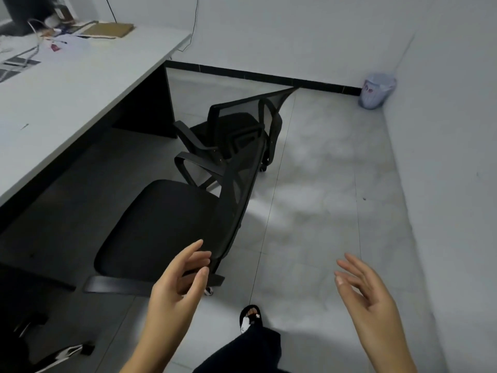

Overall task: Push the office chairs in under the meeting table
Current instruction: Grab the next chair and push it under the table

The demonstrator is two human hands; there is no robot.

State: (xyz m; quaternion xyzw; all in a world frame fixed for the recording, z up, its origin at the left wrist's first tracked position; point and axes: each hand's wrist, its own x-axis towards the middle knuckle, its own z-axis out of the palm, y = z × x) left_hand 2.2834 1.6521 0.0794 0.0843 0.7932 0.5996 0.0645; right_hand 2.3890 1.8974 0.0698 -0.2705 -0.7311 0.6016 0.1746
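Head view: beside the grey table (80, 84), the left hand (174, 286) reaches with fingers released toward the near chair (161, 230) backrest, another chair (236, 130) beyond it, right hand (371, 300) open, holding nothing.

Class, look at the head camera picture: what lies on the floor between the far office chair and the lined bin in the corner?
In the head view, only bare pale floor tiles lie between the far chair and the bin.

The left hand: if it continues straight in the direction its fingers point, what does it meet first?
Most likely the mesh backrest of the near chair. The left hand is open, its fingertips at the backrest's near edge; whether they touch it is unclear.
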